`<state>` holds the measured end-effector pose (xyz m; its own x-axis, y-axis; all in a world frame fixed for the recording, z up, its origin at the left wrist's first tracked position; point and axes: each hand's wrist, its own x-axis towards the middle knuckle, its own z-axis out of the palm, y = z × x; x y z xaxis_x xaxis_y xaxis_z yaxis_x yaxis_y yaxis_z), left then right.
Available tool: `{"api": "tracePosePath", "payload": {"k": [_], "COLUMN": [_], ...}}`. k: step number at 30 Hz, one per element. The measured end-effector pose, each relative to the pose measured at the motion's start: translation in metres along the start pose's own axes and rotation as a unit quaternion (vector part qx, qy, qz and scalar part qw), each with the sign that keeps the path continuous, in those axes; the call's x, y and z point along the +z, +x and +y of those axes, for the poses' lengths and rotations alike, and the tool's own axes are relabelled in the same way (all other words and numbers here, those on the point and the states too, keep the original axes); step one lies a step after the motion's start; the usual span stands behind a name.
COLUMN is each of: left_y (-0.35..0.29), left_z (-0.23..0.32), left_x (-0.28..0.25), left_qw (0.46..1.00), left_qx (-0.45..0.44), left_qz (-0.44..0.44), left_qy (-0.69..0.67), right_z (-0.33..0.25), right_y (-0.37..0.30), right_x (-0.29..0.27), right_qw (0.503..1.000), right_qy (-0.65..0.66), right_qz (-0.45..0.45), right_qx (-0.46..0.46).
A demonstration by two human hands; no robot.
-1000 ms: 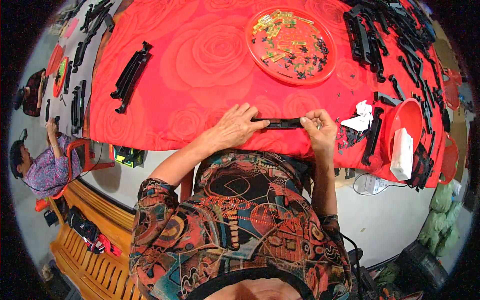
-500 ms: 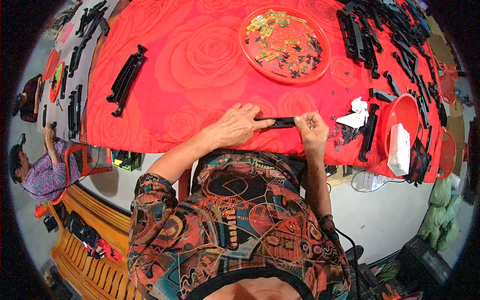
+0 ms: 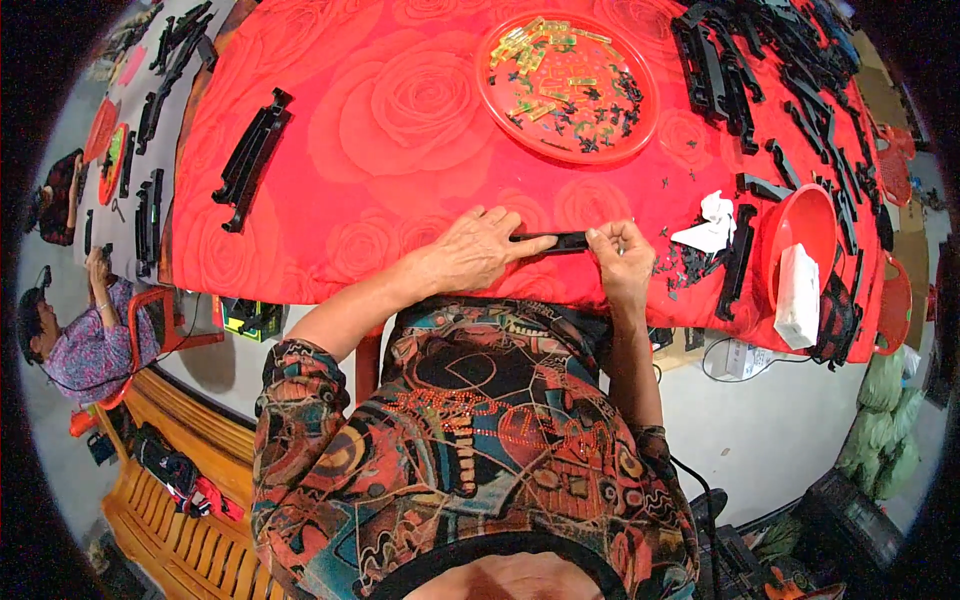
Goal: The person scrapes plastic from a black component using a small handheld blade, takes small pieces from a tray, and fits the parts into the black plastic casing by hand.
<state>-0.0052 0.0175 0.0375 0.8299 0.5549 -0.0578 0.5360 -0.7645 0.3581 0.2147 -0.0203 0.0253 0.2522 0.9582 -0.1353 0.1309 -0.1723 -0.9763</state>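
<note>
A black plastic bar point(image 3: 572, 242) lies level near the front edge of the red cloth, between my hands. The left end of it is under my left hand point(image 3: 485, 250), whose index finger is stretched along the bar and presses on it; the other fingers are curled in. At the other end, my right hand point(image 3: 624, 262) pinches the bar between thumb and bent fingers. Whatever is under the fingertips is hidden. Farther off stands a round red tray point(image 3: 560, 150) with yellow clear strips point(image 3: 520, 45) and small black pieces point(image 3: 625, 105).
Black bars point(image 3: 252, 160) lie at the left, with many more point(image 3: 715, 80) at the far right. Right of my hand are black scraps point(image 3: 690, 265), crumpled white tissue point(image 3: 708, 230), a red bowl point(image 3: 815, 215) and a white tissue pack point(image 3: 797, 300). Another person point(image 3: 90, 325) sits at the left.
My left index finger has slid slightly to the right along the bar. Both hands otherwise keep their places, and the view has shifted a little.
</note>
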Motion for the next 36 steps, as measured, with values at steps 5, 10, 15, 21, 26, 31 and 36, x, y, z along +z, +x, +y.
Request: {"api": "tracePosePath", "payload": {"k": [5, 10, 15, 21, 26, 31, 36], "left_y": [0.003, -0.007, -0.014, -0.015, -0.016, -0.016, -0.014], "left_z": [-0.003, -0.006, -0.007, -0.004, -0.006, -0.004, -0.006], "left_x": [0.005, 0.011, 0.019, 0.025, 0.029, 0.027, 0.024], "left_qw": [0.999, 0.995, 0.983, 0.973, 0.964, 0.967, 0.974], "left_qx": [0.023, 0.032, 0.045, 0.041, 0.05, 0.042, 0.048], "left_qz": [0.037, 0.088, 0.176, 0.226, 0.26, 0.25, 0.219], "left_qy": [0.031, 0.027, 0.017, 0.007, 0.02, 0.021, 0.026], "right_z": [-0.004, -0.007, -0.004, -0.01, -0.023, -0.042, -0.031], "right_y": [-0.003, -0.004, -0.002, -0.005, 0.003, -0.002, -0.004], "right_x": [0.003, 0.0, -0.003, -0.001, -0.001, 0.02, 0.062], "right_qw": [0.991, 0.99, 0.996, 0.997, 0.963, 0.944, 0.94], "right_qy": [-0.127, -0.135, -0.091, -0.077, -0.228, 0.32, 0.333], "right_qz": [-0.008, -0.001, 0.01, -0.002, 0.082, -0.002, -0.008], "right_qx": [-0.045, -0.039, -0.011, 0.011, -0.115, -0.077, -0.08]}}
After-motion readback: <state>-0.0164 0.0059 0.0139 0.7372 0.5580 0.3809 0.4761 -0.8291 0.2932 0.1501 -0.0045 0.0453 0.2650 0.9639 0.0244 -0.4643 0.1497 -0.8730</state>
